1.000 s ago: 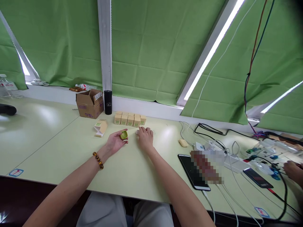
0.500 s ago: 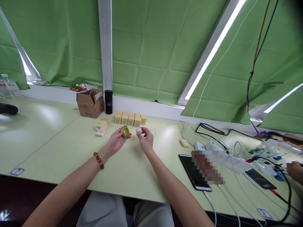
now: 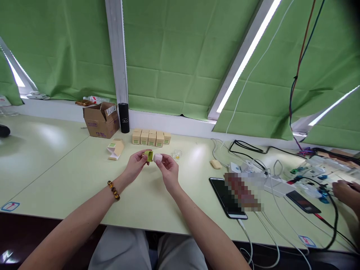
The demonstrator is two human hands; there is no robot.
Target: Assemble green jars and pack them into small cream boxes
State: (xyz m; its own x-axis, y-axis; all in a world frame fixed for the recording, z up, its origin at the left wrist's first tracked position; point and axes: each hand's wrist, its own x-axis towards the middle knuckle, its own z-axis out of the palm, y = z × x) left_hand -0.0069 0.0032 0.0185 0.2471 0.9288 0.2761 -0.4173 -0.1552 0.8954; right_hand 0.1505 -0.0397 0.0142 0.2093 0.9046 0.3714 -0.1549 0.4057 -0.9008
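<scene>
My left hand (image 3: 135, 165), with a beaded bracelet on its wrist, is closed on a small green hollow cover (image 3: 149, 156). The cover's open side faces right. Between the fingers of my right hand (image 3: 170, 171) is a small white rounded case (image 3: 158, 157), close beside the cover's opening. I cannot tell whether the two touch. Behind my right hand lies a clear plastic piece (image 3: 177, 154) with a bit of yellow in it. An opened small carton (image 3: 116, 149) lies to the left, and several small tan boxes (image 3: 152, 138) stand in a row beyond my hands.
A brown cardboard box (image 3: 101, 122) and a black tumbler (image 3: 123, 118) stand at the back left. To the right are a beige rounded object (image 3: 215, 164), a large phone (image 3: 226, 198), a smaller phone (image 3: 303, 201), power strips and cables. Another person's hand (image 3: 344, 193) is at the far right.
My hands have come together, bringing the white case beside the green cover. The cover has turned so its opening faces right. The head view has shifted slightly.
</scene>
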